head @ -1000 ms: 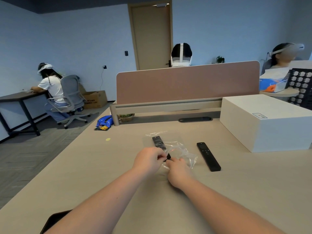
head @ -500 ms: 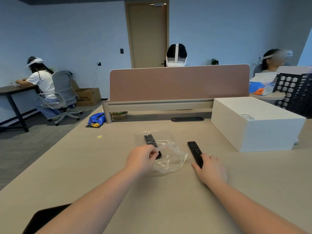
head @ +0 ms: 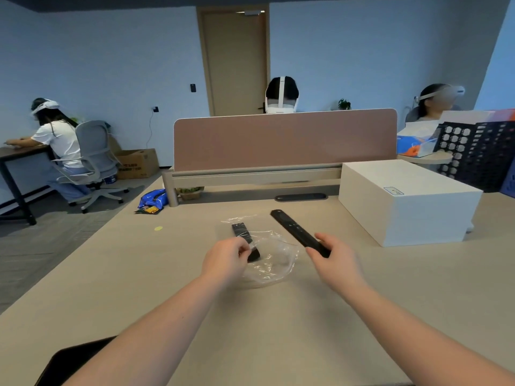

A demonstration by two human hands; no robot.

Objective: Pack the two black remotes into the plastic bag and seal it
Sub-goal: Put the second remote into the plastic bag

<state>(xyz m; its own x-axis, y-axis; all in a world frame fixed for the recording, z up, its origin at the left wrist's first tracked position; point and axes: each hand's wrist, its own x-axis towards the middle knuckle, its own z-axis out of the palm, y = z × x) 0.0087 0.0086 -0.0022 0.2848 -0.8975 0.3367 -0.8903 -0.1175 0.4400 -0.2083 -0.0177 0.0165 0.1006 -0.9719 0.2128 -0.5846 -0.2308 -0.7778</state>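
A clear plastic bag (head: pixel 271 263) lies crumpled on the beige desk (head: pixel 167 274) in front of me. One black remote (head: pixel 242 232) rests inside it, its near end hidden by my left hand (head: pixel 225 260), which pinches the bag's mouth edge. My right hand (head: pixel 334 260) grips the near end of the second black remote (head: pixel 295 232), held lifted just right of the bag and pointing away to the upper left.
A white box (head: pixel 404 201) stands at the right. A pink divider (head: pixel 284 140) runs across the desk's far side with a black cable slot (head: pixel 300 197) below it. A dark flat object (head: pixel 75 363) lies at the near left edge. People sit beyond.
My right hand left the bag, reached to the second remote on the desk, gripped it and lifted it toward the bag. My left hand kept its hold on the bag.
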